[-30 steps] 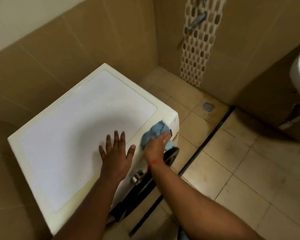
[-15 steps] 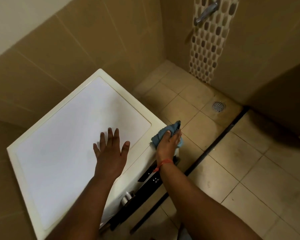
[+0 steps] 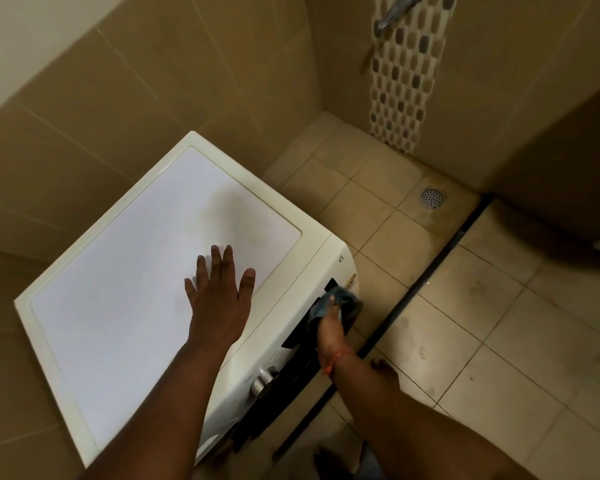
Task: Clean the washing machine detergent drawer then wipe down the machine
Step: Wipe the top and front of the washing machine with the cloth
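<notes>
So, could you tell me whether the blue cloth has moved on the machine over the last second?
Yes: the blue cloth has gone from the washing machine top front corner down onto its dark front panel.

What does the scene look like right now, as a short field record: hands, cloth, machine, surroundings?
left hand: left hand flat on the washing machine top, fingers spread, holding nothing
right hand: right hand holds the blue cloth against the dark panel on the machine's front, near its right corner
machine front: silver dial visible lower on the panel
detergent drawer: cannot tell from this angle
floor: beige tiles, round floor drain by the far wall
wall: metal tap on the mosaic strip
</notes>
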Available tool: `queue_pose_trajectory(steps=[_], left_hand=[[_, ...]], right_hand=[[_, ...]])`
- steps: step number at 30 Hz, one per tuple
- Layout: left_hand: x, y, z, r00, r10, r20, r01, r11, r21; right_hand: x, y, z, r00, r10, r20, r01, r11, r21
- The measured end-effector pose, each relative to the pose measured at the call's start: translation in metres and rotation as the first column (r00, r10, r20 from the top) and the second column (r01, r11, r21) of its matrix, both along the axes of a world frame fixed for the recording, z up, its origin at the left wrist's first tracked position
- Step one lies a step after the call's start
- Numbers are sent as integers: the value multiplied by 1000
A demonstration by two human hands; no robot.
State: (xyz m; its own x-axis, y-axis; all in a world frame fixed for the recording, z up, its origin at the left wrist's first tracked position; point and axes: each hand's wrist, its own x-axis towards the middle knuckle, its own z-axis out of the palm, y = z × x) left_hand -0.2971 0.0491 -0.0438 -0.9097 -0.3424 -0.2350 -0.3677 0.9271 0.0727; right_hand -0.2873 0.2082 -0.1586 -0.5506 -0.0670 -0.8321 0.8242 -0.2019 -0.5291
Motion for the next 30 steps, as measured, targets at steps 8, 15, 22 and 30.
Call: queue_pose_trajectory(steps=[8, 15, 22, 30], left_hand=[[45, -21, 7, 994, -72, -80, 78, 994, 74], [101, -54, 11, 996, -45, -83, 52, 995, 84], [124, -83, 14, 995, 6, -97, 2, 997, 81], [113, -69, 5, 998, 16, -58, -10, 995, 101]], right_hand=[[64, -49, 23, 993, -14, -114, 1, 993, -114], [37, -67, 57, 953, 55, -299, 45, 947, 317], [-17, -50, 70, 953, -69, -295, 186, 901, 391], [61, -79, 56, 932, 184, -312, -53, 922, 384]])
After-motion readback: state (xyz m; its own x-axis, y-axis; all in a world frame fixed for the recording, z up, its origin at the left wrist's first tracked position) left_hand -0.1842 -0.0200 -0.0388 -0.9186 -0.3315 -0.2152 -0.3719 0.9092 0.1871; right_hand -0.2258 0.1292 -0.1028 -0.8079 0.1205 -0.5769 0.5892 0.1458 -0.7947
